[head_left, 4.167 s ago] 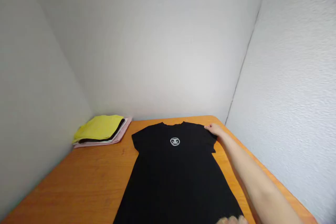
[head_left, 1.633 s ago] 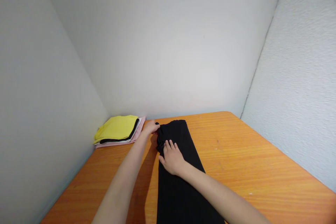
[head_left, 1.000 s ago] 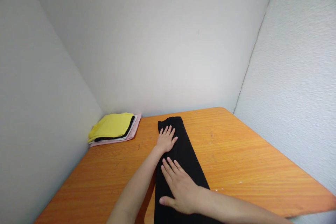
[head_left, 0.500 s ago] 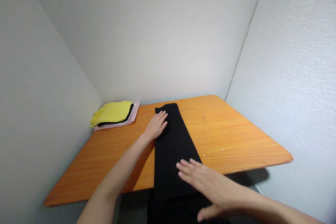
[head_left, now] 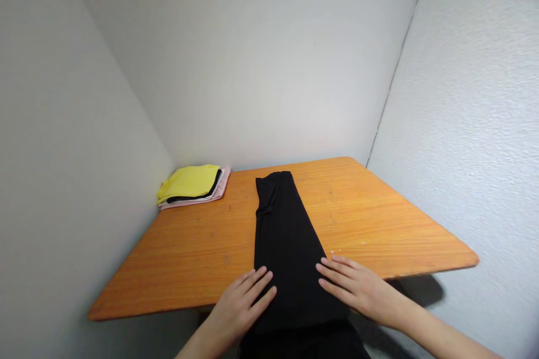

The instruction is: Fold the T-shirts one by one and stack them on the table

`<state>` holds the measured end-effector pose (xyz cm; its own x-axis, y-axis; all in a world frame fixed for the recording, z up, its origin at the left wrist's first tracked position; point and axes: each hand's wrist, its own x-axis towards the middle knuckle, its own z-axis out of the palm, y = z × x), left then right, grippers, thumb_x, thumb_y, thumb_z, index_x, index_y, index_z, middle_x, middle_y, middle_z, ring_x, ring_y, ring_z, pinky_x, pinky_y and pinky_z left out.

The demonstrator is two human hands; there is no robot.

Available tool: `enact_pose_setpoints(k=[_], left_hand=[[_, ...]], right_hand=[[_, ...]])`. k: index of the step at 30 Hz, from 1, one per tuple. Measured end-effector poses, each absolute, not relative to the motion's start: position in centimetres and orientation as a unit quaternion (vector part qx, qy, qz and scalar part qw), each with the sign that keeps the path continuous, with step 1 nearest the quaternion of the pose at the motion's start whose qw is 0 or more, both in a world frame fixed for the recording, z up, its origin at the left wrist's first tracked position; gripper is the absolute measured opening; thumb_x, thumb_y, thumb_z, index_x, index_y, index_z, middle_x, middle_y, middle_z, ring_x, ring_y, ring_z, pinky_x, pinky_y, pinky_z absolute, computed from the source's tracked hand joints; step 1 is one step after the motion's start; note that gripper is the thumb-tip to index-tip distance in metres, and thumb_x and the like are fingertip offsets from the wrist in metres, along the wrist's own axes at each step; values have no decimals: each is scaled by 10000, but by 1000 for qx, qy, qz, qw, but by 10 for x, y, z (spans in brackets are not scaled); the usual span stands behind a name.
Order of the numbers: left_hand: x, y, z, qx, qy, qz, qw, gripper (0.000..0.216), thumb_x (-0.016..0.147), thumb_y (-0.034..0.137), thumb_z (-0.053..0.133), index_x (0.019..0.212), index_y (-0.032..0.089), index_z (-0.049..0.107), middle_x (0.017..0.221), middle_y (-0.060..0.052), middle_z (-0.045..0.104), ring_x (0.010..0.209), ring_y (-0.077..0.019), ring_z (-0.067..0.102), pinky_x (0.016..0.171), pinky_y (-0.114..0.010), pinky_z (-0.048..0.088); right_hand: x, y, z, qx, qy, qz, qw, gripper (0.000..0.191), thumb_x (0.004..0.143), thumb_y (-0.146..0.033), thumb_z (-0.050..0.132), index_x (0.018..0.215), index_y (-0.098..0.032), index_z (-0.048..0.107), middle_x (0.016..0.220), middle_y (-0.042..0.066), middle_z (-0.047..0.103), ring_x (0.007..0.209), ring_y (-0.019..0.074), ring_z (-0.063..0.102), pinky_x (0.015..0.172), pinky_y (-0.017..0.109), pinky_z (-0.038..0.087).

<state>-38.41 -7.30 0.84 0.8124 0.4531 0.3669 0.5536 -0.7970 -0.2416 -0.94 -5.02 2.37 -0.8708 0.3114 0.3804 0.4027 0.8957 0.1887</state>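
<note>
A black garment (head_left: 290, 235), folded into a long strip, lies from the back of the table to its front edge; its exact kind does not show. Near its far left end is a small sleeve-like fold with creases. My left hand (head_left: 244, 303) rests on the strip's near left edge, fingers stretched out. On the near right edge, my right hand (head_left: 357, 286) lies with fingers extended, the fingertips on the cloth. Neither hand grips it. The near end of the cloth meets other black fabric below, and the boundary there is hard to make out.
A stack of folded cloths (head_left: 191, 184), yellow on top with black, white and pink beneath, sits at the back left corner of the wooden table (head_left: 379, 224). Walls (head_left: 269, 67) stand behind and on both sides. The table's front edge lies close to me.
My left hand has drawn back from the far end of the garment to its near left edge. The right hand has shifted slightly right. Creases now show at the far left of the cloth.
</note>
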Motion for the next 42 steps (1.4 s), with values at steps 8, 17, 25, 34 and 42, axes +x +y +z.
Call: enact_pose_setpoints(k=[8, 17, 25, 34, 42], left_hand=[[-377, -89, 47, -787, -393, -451, -146, 189, 973, 353, 476, 899, 210, 574, 794, -12, 636, 729, -146, 615, 665, -215, 473], [-348, 93, 114, -705, -571, -415, -71, 314, 959, 375, 419, 725, 187, 508, 650, 11, 535, 642, -149, 545, 620, -239, 401], [-331, 134, 87, -647, -692, -320, -25, 426, 958, 469, 422, 1012, 92, 613, 998, -203, 679, 941, -310, 653, 775, -362, 468], [-301, 136, 76, -619, -738, -270, 15, 397, 937, 396, 528, 1110, 45, 593, 1060, -222, 666, 1053, -346, 626, 887, -410, 481], [-301, 123, 75, -635, -698, -331, -2, 305, 938, 317, 526, 1116, 76, 584, 1116, -218, 645, 1099, -345, 604, 947, -445, 463]], right_hand=[[-18, -72, 55, -337, -829, 90, 437, 237, 978, -333, 460, 1046, -221, 658, 1006, 69, 701, 911, 217, 672, 848, 306, 554], [-67, 106, 118, -501, -768, 47, 395, 471, 1001, -451, 297, 956, -151, 658, 892, 95, 692, 863, 231, 652, 778, 311, 512], [-93, 129, 82, -567, -747, -65, 341, 524, 962, -399, 411, 1341, -47, 498, 1313, 246, 532, 1275, 377, 429, 1044, 548, 307], [-122, 100, 26, -505, -821, -151, 220, 829, 925, -717, 269, 1497, -123, 352, 1569, 143, 190, 1452, 350, 91, 1159, 546, 119], [-134, 77, 32, -492, -822, -171, 229, 832, 920, -704, 337, 1491, -100, 350, 1565, 162, 175, 1449, 369, 64, 1155, 580, 129]])
